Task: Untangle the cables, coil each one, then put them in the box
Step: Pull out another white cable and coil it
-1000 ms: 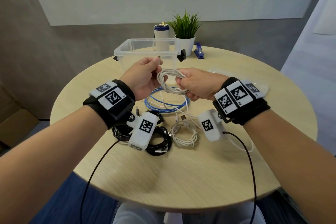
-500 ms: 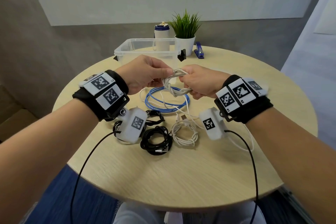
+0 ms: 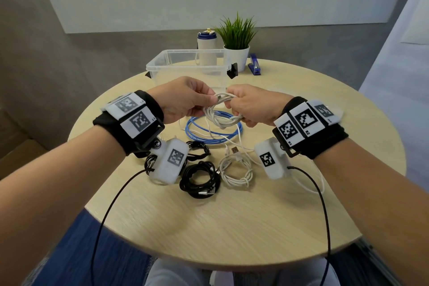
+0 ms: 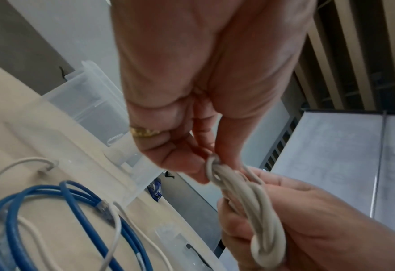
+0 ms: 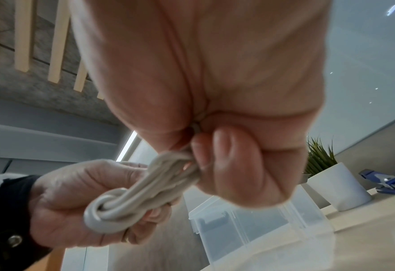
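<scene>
A white cable coil (image 3: 220, 115) hangs above the round table, held between both hands. My right hand (image 3: 233, 105) grips one side of the bundle in a fist (image 5: 215, 155). My left hand (image 3: 209, 100) pinches a strand at the coil's end between thumb and fingers (image 4: 203, 165). The coil (image 4: 257, 210) is wrapped round itself at one end (image 5: 103, 210). A clear plastic box (image 3: 185, 67) stands open just beyond the hands. Below them on the table lie a blue cable (image 3: 232, 133), two black coils (image 3: 199, 179), a small white coil (image 3: 236, 169) and a loose white cable (image 3: 308, 186).
A white potted plant (image 3: 236, 53), a white bottle with a blue cap (image 3: 207, 46) and a blue stapler (image 3: 254, 66) stand behind the box. The table (image 3: 209, 227) shows bare wood near its front edge. Thin black wires hang from both wrist cameras.
My left hand has turned palm-down and closed in on the coil beside the right hand. The coil is pulled tighter and sits slightly higher.
</scene>
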Action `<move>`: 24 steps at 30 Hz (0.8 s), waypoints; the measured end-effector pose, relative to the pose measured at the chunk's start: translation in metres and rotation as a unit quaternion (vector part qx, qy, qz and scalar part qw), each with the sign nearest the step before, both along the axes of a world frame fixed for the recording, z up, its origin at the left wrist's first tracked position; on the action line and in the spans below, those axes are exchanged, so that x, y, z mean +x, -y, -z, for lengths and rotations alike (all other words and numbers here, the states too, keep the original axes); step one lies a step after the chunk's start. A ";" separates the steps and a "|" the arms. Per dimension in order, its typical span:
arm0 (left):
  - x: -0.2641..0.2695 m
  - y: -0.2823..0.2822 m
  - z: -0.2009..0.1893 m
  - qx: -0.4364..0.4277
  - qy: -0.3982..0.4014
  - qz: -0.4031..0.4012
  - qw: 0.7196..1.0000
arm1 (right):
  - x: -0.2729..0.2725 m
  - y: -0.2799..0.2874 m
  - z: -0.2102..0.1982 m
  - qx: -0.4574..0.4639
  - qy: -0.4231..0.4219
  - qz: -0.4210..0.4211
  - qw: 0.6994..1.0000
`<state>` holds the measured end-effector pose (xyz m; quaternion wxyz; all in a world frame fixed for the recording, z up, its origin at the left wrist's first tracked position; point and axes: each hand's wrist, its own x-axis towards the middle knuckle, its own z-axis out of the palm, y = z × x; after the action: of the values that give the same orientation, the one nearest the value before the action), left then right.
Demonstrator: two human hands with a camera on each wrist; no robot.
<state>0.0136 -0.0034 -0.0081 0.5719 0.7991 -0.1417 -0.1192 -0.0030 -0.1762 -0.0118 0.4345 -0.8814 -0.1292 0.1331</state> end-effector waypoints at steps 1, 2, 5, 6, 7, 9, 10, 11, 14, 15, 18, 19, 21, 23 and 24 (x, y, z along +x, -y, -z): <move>0.000 0.001 0.001 0.001 0.011 -0.014 1.000 | 0.000 0.000 0.000 -0.001 0.002 -0.002 1.000; 0.001 0.003 0.002 0.004 0.023 -0.029 0.999 | 0.000 0.000 0.000 -0.001 0.003 -0.004 1.000; 0.002 0.006 0.006 0.028 0.066 -0.065 0.995 | 0.000 0.000 -0.001 0.004 0.001 -0.004 1.000; 0.002 0.007 0.007 0.040 0.079 -0.070 0.994 | 0.000 0.000 -0.001 0.004 0.001 -0.005 1.000; 0.002 0.008 0.008 0.052 0.089 -0.072 0.992 | -0.001 0.001 -0.001 0.003 0.000 -0.008 1.000; 0.003 0.009 0.008 0.079 0.107 -0.072 0.988 | -0.001 0.001 -0.001 0.007 -0.004 -0.011 1.000; 0.004 0.009 0.007 0.093 0.116 -0.073 0.986 | -0.002 0.001 0.000 0.008 -0.005 -0.013 1.000; 0.004 0.009 0.007 0.106 0.125 -0.076 0.984 | -0.002 0.001 0.000 0.007 -0.005 -0.014 1.000; 0.005 0.009 0.005 0.135 0.152 -0.081 0.976 | -0.001 0.002 0.000 -0.006 0.002 -0.020 1.000; 0.005 0.009 0.005 0.141 0.158 -0.080 0.974 | 0.000 0.002 0.000 -0.012 0.005 -0.021 1.000; 0.005 0.007 0.005 0.162 0.177 -0.073 0.968 | 0.000 0.002 0.000 -0.023 0.012 -0.025 0.999; 0.006 0.006 0.005 0.176 0.186 -0.068 0.964 | 0.000 0.002 0.000 -0.019 0.013 -0.030 0.999; 0.006 0.004 0.005 0.198 0.201 -0.058 0.958 | -0.003 0.002 -0.002 0.006 0.010 -0.041 0.999; 0.007 0.003 0.006 0.203 0.203 -0.053 0.957 | -0.005 0.001 -0.004 0.032 0.019 -0.043 0.998; 0.007 0.003 0.006 0.199 0.199 -0.051 0.958 | -0.005 0.001 -0.004 0.039 0.030 -0.040 0.998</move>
<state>0.0204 -0.0062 -0.0143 0.3672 0.9105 -0.1847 0.0459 -0.0081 -0.1768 -0.0079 0.4587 -0.8616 -0.1823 0.1185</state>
